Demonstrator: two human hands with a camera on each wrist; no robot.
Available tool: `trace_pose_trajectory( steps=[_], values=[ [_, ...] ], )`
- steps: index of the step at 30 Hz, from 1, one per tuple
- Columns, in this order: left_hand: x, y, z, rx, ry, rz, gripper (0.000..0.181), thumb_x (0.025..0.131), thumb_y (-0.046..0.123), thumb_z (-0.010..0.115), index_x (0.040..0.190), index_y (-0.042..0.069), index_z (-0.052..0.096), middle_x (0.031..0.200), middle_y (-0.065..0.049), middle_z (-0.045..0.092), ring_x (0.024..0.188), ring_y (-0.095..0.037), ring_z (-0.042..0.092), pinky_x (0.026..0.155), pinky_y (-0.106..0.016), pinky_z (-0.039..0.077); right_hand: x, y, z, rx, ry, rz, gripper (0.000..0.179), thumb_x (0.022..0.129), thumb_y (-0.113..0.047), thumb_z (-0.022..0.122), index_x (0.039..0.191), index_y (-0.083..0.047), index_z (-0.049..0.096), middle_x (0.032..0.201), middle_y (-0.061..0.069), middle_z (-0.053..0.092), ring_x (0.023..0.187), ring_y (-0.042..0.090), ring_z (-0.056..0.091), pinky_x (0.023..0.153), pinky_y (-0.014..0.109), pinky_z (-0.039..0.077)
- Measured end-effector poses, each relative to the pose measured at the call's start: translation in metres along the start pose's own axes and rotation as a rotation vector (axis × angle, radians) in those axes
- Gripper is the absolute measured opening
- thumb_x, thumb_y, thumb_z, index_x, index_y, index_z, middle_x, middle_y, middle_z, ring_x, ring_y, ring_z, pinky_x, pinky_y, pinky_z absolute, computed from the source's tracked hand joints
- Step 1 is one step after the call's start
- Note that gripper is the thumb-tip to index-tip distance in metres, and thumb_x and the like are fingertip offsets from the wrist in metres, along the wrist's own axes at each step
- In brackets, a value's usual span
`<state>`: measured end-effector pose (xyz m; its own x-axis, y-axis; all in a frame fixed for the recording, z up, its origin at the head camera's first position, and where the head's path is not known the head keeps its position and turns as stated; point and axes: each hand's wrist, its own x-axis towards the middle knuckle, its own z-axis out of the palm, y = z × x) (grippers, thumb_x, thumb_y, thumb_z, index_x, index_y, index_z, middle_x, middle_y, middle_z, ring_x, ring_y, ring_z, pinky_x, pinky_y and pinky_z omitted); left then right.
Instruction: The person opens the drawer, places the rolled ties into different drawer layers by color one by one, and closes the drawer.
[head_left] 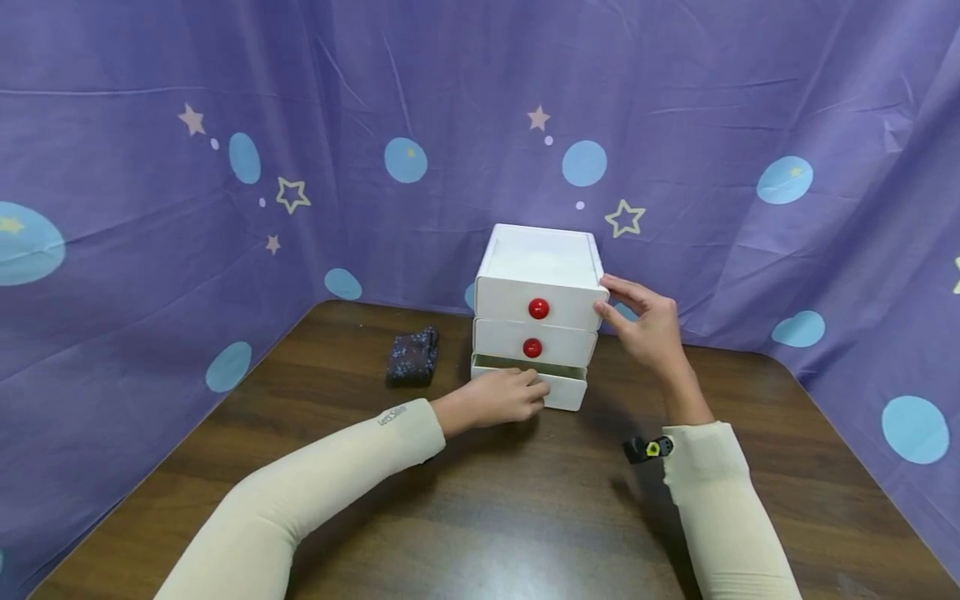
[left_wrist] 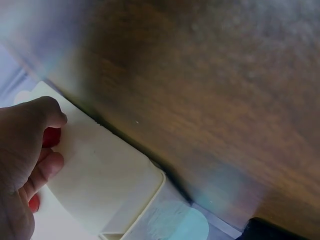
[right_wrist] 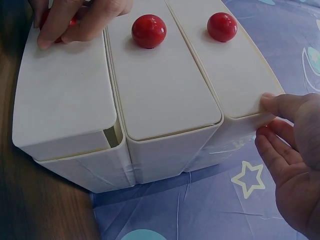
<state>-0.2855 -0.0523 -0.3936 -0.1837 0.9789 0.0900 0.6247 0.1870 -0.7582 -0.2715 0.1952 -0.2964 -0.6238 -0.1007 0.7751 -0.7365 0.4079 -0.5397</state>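
A small white three-drawer unit [head_left: 540, 254] stands on the table, a round red knob on each drawer. Its bottom drawer [head_left: 567, 388] is pulled part way out, while the middle drawer [right_wrist: 165, 95] and the top drawer [right_wrist: 240, 70] sit closed. My left hand [head_left: 504, 397] pinches the bottom drawer's red knob [left_wrist: 51, 137] between thumb and fingers. With my right hand [head_left: 647, 323] I hold the unit's upper right edge, thumb on the front face and fingers along the side.
To the left of the unit lies a folded dark cloth [head_left: 412, 357] with a blue floral pattern. A brown wooden table [head_left: 487, 517] carries everything. Purple curtains [head_left: 480, 100] with stars and blue dots hang behind and at both sides.
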Motion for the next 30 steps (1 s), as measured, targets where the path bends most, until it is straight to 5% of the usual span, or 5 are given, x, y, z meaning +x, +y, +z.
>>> trace_pose_trajectory(
  steps=[11, 20, 26, 30],
  values=[
    [-0.002, 0.002, -0.007, -0.014, -0.040, 0.027, 0.020, 0.101, 0.012, 0.064, 0.117, 0.022, 0.073, 0.117, -0.001, 0.058, 0.100, -0.019, 0.057, 0.075, -0.024, 0.054, 0.001, 0.002, 0.000, 0.048, -0.002, 0.003, 0.035, 0.085, 0.014, 0.076, 0.119, 0.016, 0.067, 0.121, 0.030, 0.068, 0.106, 0.003, 0.067, 0.095, 0.020, 0.053],
    [-0.004, 0.005, -0.011, -0.021, -0.016, 0.035, 0.017, 0.100, 0.015, 0.064, 0.114, 0.021, 0.072, 0.114, -0.001, 0.058, 0.098, -0.018, 0.057, 0.071, -0.024, 0.052, 0.002, 0.002, 0.000, 0.038, 0.000, 0.007, 0.036, 0.084, 0.016, 0.075, 0.119, 0.016, 0.068, 0.121, 0.030, 0.068, 0.106, 0.003, 0.067, 0.094, 0.021, 0.054],
    [-0.004, 0.008, -0.012, -0.043, -0.008, 0.042, 0.017, 0.101, 0.017, 0.062, 0.114, 0.021, 0.072, 0.114, 0.000, 0.058, 0.099, -0.017, 0.056, 0.073, -0.024, 0.052, 0.001, 0.001, 0.000, 0.038, 0.001, 0.010, 0.035, 0.085, 0.013, 0.076, 0.119, 0.015, 0.068, 0.121, 0.028, 0.069, 0.106, 0.005, 0.067, 0.096, 0.036, 0.055],
    [-0.006, 0.010, -0.013, -0.058, 0.000, 0.043, 0.015, 0.101, 0.019, 0.062, 0.113, 0.022, 0.072, 0.114, 0.000, 0.058, 0.099, -0.017, 0.056, 0.075, -0.024, 0.052, 0.001, 0.000, 0.000, 0.045, 0.003, 0.007, 0.035, 0.084, 0.014, 0.076, 0.118, 0.016, 0.068, 0.121, 0.028, 0.069, 0.106, 0.004, 0.067, 0.096, 0.032, 0.055]
  ],
)
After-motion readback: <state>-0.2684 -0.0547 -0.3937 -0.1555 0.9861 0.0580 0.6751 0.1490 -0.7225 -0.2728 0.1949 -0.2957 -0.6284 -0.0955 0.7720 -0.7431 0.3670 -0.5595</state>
